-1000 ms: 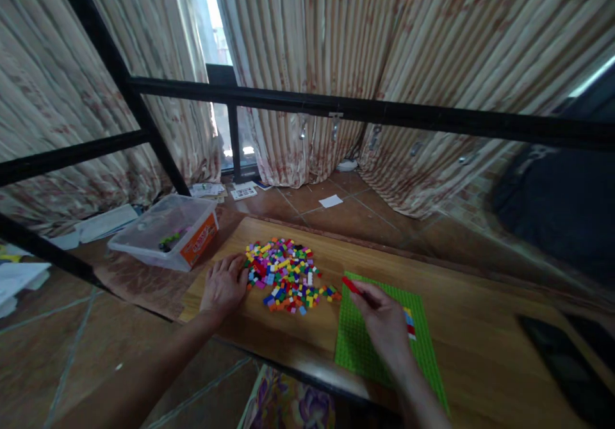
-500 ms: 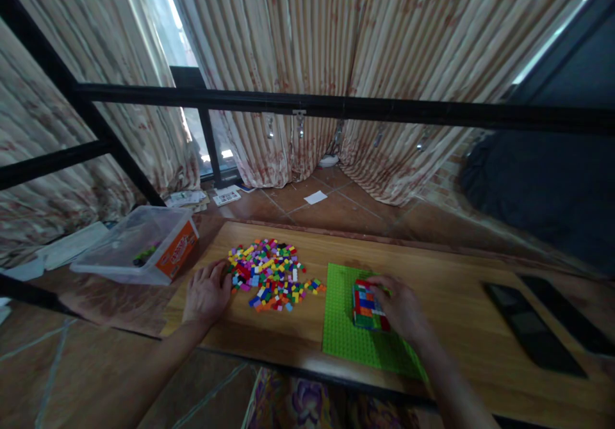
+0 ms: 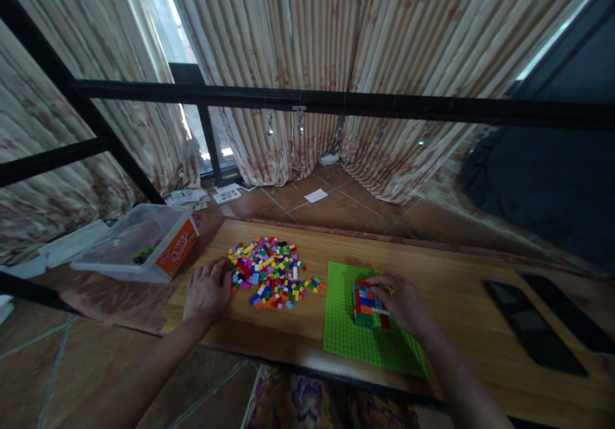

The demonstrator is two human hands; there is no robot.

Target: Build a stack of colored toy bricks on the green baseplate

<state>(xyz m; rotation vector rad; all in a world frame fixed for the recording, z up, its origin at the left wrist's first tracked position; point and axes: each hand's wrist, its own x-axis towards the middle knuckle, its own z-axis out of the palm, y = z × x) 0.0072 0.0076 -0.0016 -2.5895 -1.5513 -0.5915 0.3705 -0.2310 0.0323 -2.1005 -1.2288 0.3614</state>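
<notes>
My left hand [image 3: 207, 291] lies on the wooden table, fingers loosely spread, at the left edge of a pile of small coloured toy bricks [image 3: 264, 266]. No brick shows in it. A low, layered block of toy bricks [image 3: 368, 302], with red, blue, orange and green parts on top, stands on a green studded baseplate [image 3: 343, 346]. Over the block's upper right part, my right hand [image 3: 401, 301] has its fingertips pressed together at the far edge. Whatever is between those fingertips is too small to make out. The hand covers part of the block's right side.
A clear plastic box [image 3: 129, 240] with an orange label sits left of the table [image 3: 288, 339], a few green pieces inside. Two dark flat slabs [image 3: 533, 326] lie at the table's right end. A black metal bar [image 3: 384, 105] crosses in front of the curtains.
My right hand has shifted slightly on the block, and more of a red brick at its lower right corner shows. My left hand keeps its place beside the pile.
</notes>
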